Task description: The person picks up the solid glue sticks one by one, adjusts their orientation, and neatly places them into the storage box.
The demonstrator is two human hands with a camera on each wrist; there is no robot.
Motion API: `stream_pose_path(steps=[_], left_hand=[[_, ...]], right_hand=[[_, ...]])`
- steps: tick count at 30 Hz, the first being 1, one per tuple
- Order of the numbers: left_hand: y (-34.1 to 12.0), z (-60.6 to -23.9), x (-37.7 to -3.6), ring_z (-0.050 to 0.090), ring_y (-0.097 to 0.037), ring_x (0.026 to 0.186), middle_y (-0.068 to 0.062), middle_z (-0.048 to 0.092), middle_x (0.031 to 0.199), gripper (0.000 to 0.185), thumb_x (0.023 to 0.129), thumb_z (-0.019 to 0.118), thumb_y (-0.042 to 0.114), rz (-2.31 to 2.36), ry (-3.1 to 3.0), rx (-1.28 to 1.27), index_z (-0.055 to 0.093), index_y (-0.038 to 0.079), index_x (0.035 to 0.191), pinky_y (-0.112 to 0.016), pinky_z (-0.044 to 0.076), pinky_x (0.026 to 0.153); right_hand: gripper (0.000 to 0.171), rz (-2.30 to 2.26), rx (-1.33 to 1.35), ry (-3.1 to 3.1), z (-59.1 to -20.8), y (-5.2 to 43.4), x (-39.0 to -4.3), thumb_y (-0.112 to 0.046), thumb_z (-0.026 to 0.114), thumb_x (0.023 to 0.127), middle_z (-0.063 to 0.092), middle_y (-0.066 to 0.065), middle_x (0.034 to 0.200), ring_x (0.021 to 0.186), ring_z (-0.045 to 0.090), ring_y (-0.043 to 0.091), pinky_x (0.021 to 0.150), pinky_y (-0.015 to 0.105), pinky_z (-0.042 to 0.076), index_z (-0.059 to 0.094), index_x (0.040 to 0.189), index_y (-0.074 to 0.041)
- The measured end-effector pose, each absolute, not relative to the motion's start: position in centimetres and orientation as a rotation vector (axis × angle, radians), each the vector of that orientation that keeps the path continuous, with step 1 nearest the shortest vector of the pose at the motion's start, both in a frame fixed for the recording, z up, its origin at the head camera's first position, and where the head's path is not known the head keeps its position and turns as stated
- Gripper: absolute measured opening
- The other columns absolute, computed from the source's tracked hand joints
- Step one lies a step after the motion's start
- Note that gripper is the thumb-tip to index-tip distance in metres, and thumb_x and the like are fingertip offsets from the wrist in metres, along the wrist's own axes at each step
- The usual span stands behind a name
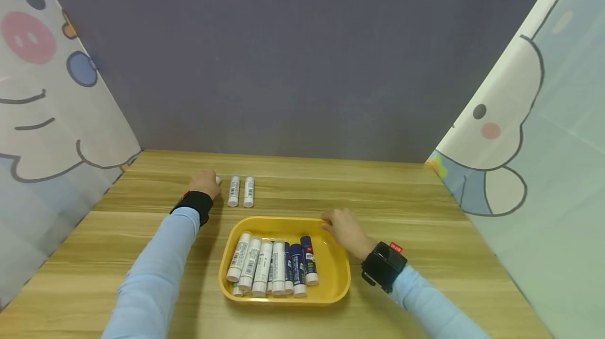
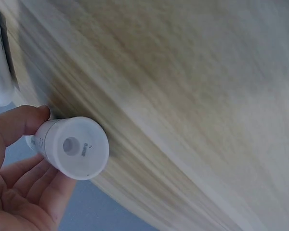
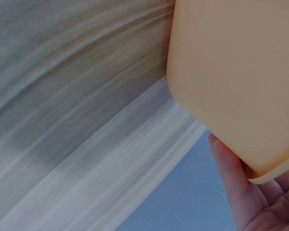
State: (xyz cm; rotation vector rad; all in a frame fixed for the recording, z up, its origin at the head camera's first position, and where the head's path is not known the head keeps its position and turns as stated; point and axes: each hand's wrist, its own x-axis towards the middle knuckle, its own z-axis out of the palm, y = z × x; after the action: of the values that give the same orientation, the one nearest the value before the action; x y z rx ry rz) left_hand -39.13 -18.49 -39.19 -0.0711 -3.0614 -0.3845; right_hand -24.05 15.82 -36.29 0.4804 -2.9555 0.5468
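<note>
My left hand is at the back left of the table, pinching a white glue stick between thumb and fingers. In the left wrist view one round end of that stick faces the camera; in the head view the hand covers most of it. Just to its right, two white glue sticks lie side by side, a nearer one and a farther one. My right hand grips the far right corner of a yellow tray. From the right wrist, its fingers show at the tray's outer wall and rim.
Inside the tray lie several white glue sticks on the left and several dark blue ones towards the middle. A wooden table lies beneath. A grey panel rises behind it, with cartoon-print sheets at both sides.
</note>
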Motion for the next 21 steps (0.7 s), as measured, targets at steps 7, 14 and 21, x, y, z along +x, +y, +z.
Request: stream_pose_path(steps=[7, 14, 21], left_hand=[[-19.1, -38.5, -38.5, 0.057, -0.038, 0.070, -0.026, 0.059, 0.077, 0.022, 0.082, 0.055, 0.013, -0.373, -3.050, -0.104, 0.057, -0.009, 0.083, -0.046, 0.047, 0.059], [-19.5, -37.8, -38.1, 0.053, -0.031, 0.063, -0.019, 0.057, 0.072, 0.024, 0.082, 0.057, 0.017, -0.402, -3.072, -0.076, 0.059, -0.006, 0.083, -0.041, 0.045, 0.053], [-18.8, -35.7, -36.5, 0.049, -0.026, 0.058, -0.013, 0.056, 0.067, 0.022, 0.080, 0.061, 0.018, -0.450, -3.063, -0.182, 0.059, -0.004, 0.080, -0.035, 0.040, 0.050]], right_hand=[[0.006, 0.553, 0.467, -2.972, -36.3, 15.8, -23.9, -0.011, 0.067, 0.081, 0.064, -0.001, 0.070, 0.060, 0.045, 0.011, 0.061, 0.026, 0.037, 0.071, 0.084, -0.007], [0.006, 0.531, 0.452, -2.978, -36.3, 15.8, -24.0, -0.012, 0.067, 0.081, 0.065, 0.000, 0.072, 0.060, 0.047, 0.010, 0.060, 0.025, 0.038, 0.071, 0.084, -0.009], [0.005, 0.567, 0.470, -2.961, -36.4, 15.8, -24.0, -0.010, 0.067, 0.082, 0.058, -0.004, 0.063, 0.054, 0.042, 0.008, 0.051, 0.019, 0.034, 0.070, 0.078, -0.009]])
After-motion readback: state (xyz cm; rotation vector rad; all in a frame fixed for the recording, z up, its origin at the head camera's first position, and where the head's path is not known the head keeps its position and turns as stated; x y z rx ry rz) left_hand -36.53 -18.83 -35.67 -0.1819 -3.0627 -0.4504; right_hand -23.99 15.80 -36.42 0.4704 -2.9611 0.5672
